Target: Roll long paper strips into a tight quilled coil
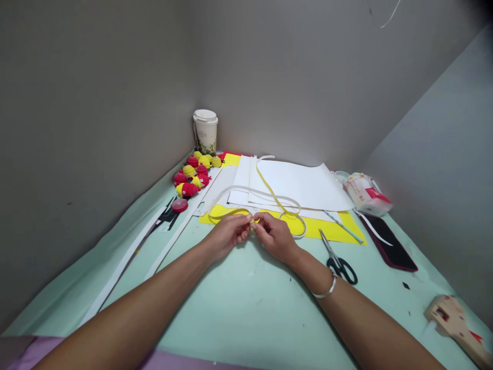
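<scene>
My left hand [230, 234] and my right hand [274, 234] meet at the middle of the table, fingertips pinched close together. Between them is a small yellow piece of a long paper strip [265, 182], partly covered by the fingers. The strip is yellow on one side and whitish on the other, and loops loosely behind both hands. Beneath the loops lie white sheets [300, 185] and a yellow sheet [339, 226]. Scissors [337, 261] with black handles rest right of my right hand, and a striped blue stick [343, 227] lies across the yellow sheet.
A lidded cup [206, 132] stands at the back corner beside red and yellow coiled-paper pieces [188, 189]. Long white strips [123, 262] lie at left. On the right are a tissue pack [367, 194], a phone [389, 244] and a beige glue gun [454, 324].
</scene>
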Demonstrator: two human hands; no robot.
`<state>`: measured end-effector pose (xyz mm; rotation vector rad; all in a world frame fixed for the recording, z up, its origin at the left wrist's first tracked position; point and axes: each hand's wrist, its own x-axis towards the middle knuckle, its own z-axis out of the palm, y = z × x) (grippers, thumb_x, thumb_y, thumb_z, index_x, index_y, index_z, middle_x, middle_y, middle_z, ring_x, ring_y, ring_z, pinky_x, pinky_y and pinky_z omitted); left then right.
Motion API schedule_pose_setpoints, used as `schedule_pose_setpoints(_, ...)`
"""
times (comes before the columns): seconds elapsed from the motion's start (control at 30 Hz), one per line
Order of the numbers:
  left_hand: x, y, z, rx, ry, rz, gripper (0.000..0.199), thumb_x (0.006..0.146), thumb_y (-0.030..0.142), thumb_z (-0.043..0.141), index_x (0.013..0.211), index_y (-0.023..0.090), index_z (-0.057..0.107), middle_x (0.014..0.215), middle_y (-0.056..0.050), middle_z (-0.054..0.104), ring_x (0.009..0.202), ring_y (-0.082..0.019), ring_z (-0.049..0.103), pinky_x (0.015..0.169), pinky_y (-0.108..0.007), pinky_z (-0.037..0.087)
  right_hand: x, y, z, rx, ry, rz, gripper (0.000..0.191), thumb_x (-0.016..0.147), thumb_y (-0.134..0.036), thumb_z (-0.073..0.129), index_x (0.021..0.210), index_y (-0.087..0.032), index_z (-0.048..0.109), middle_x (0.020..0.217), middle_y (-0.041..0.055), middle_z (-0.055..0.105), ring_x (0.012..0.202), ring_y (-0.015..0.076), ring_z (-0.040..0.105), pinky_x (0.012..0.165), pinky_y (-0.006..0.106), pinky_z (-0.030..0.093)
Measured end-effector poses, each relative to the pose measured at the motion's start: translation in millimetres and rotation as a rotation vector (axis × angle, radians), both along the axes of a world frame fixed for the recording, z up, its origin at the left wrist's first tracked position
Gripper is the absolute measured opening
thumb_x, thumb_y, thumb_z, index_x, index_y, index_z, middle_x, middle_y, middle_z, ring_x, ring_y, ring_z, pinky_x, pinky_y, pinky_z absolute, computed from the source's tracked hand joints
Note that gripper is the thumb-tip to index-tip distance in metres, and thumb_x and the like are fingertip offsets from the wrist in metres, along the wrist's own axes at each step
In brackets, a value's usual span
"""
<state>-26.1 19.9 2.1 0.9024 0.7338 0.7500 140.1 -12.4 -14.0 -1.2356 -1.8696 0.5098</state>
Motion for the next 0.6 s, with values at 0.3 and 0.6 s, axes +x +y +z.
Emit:
schedule_pose_setpoints(0.3,0.1,-0.1,1.1,0.002,-0.015,0.008,0.022,0.079,0.033,0.066,0.073,0.014,0.057,0.065,0.001,0.049,0.051,-0.005,0.042,0.043,-0.017,0.028,-3.2,0.2,-0.8,-0.01,0.026,-0.036,0.016,0.087,-0.03,0.055,0.1,-0.02,0.058,0.064,-0.004,0.06,0.054,0.0105,0.051,0.055,0.021,0.039)
schedule_pose_setpoints(0.6,0.2,-1.2,2.2,0.014,-0.02,0.006,0.024,0.079,0.035,0.066,0.073,0.013,0.057,0.068,0.001,0.049,0.051,-0.004,0.041,0.044,-0.017,0.027,-4.9,2.4,-3.7,-0.002,0.038,-0.103,0.016,0.084,-0.033,0.06,0.093,-0.021,0.058,0.063,-0.0042,0.059,0.053,0.0105,0.052,0.054,0.022,0.04)
